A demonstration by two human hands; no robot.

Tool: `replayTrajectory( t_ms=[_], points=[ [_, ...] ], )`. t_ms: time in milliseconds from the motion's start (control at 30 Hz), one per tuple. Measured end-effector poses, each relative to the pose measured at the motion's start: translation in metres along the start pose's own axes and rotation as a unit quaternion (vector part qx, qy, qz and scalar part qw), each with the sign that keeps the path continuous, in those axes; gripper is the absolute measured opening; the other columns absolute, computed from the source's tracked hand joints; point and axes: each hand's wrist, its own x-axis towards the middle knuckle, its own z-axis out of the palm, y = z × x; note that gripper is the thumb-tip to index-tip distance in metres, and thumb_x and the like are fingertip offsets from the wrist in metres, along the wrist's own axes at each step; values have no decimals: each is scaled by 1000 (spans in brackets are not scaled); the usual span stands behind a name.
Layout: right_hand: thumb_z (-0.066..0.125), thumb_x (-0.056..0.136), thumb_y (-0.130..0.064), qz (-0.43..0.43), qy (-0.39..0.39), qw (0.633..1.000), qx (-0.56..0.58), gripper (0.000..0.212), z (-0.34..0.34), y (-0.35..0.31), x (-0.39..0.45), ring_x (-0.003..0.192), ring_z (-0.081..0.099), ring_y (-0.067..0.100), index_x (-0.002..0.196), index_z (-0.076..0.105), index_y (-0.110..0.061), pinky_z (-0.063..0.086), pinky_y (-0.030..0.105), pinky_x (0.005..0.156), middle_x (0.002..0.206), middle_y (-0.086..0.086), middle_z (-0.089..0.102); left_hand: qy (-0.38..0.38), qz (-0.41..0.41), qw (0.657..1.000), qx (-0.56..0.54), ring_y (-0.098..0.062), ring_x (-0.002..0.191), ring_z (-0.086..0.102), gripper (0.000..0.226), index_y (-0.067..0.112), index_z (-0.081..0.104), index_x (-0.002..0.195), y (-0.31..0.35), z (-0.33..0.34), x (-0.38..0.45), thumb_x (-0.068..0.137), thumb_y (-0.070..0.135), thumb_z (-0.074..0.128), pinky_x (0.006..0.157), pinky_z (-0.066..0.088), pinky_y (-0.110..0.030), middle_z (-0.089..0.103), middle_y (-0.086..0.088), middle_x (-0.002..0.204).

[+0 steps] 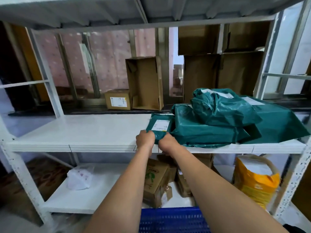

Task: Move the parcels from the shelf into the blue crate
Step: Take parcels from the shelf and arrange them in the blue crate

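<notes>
Nearest, at the bottom edge of the view: the blue crate point(173, 219), its ribbed side below the white shelf point(80, 132) and between the two forearms.

Above the crate, at the front edge of the shelf: the left hand point(145, 140) and the right hand point(168, 145), close side by side, both with fingers curled over the near end of the small green parcel point(159, 127). Gripping it from the front, the left hand on its near left corner, the right hand on its near right corner; fingertips hidden behind the knuckles. Parcel lying flat on the shelf board, white label up, extending away from the hands toward the back of the shelf.

Just right of this parcel, touching its side: the large flat green parcel point(207, 130), also on the shelf. On top of that one, a crumpled green bag point(222, 106), and further right a wide green parcel point(279, 121) reaching toward the right post of the shelf.

Under the shelf board, on the lower level: a white plastic bag point(79, 179), brown cartons point(156, 179), a yellow sack point(255, 180).

Behind the shelf, farthest: a small labelled carton point(117, 100) and an open standing carton point(145, 83) beside it; more stacked brown boxes point(220, 59) at the back right.
</notes>
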Motion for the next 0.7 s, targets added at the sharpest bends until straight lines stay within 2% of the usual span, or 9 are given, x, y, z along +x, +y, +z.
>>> replayTrajectory(
  t_ms=[67,100,233,333,400,467,533,600,700],
  points=[
    [54,84,-21,3,-4,1000,6,74,5,2,7,119,52,37,149,20,-11,51,24,41,144,18,36,-1,-9,1000,12,-35,116,54,58,9,54,129,-5,4,14,78,35,42,100,47,-47,56,-17,131],
    [55,84,-20,-3,11,1000,24,72,7,4,12,114,54,36,147,21,-11,50,24,39,140,17,38,1,-14,1000,25,-36,122,50,62,10,50,134,-7,5,19,80,37,42,104,44,-48,52,-17,136],
    [51,70,-24,-4,40,995,86,61,15,11,19,94,63,36,130,43,-14,58,34,50,121,15,54,-2,-15,999,29,-36,112,54,66,9,57,123,-17,10,30,72,46,37,99,46,-45,61,-15,122],
    [53,79,-22,-22,93,992,81,41,12,15,9,100,62,34,119,56,-13,55,35,78,117,13,63,37,1,999,14,-36,101,59,50,3,63,111,-28,10,28,89,41,39,85,49,-36,65,-17,111],
    [51,85,-20,-23,118,988,95,36,8,19,2,104,61,35,119,59,-11,54,39,87,117,13,65,89,-5,996,18,-35,95,59,50,1,65,105,-34,6,22,94,41,38,77,47,-36,67,-16,105],
    [47,92,-24,-18,137,985,107,37,7,23,-9,108,60,35,125,57,-10,53,39,88,121,14,64,120,-21,993,7,-33,93,58,50,2,63,103,-41,-3,13,94,45,39,76,46,-35,65,-12,102],
    [45,97,-28,-17,149,982,110,35,8,30,-25,108,60,34,124,60,-12,48,31,83,118,12,65,122,-45,991,-28,-33,94,60,53,4,63,101,-52,-14,3,90,53,49,80,51,-36,66,-12,101],
    [46,97,-31,-8,159,979,129,29,8,41,-43,106,60,33,113,63,-14,43,30,79,111,10,67,108,-62,990,-67,-31,88,63,53,2,65,98,-65,-24,-9,85,53,63,73,50,-33,68,-11,98],
    [52,94,-36,19,133,971,197,24,15,63,-62,99,61,31,93,63,-15,47,34,84,98,7,68,39,-80,980,-181,-25,81,69,47,1,64,100,-85,-32,-31,77,38,81,62,54,-28,71,-10,97]
  ],
)
